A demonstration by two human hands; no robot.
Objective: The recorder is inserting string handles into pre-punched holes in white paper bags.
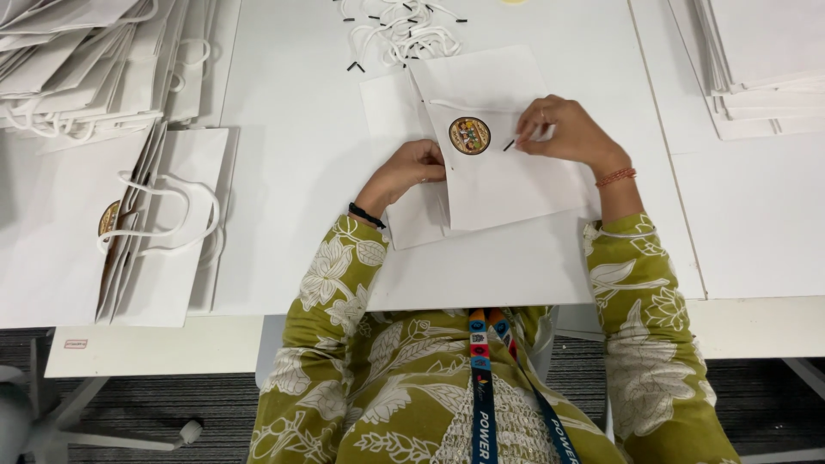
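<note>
A: In the middle of the white table [301, 129], a flat white paper bag [507, 172] with a round printed sticker [469, 135] is being worked on. How is it held?

B: The bag's left edge is pinned by the left hand [412, 167], fingers curled together on the paper. The right hand [563, 131] is pinched shut on a white cord [464, 105], the black tip [509, 145] being kept just right of the sticker.

A: How would this step be done well?

B: By judgement, the bag should be kept flat and still under the left hand, and the tip should be gripped close to its end so that it can be guided straight. Whether a hole lies under the tip cannot be told.

A: And the surface?

B: At the far edge, loose white cords with black tips [404, 30] are heaped. To the left, finished bags with handles [163, 223] are stacked, with more piled at the far left. At the far right, flat bags [756, 60] are stacked.

A: The room?

B: Little is shown: a dark carpet [215, 412] below the near edge, and part of a chair base [103, 438] at the near left.
</note>
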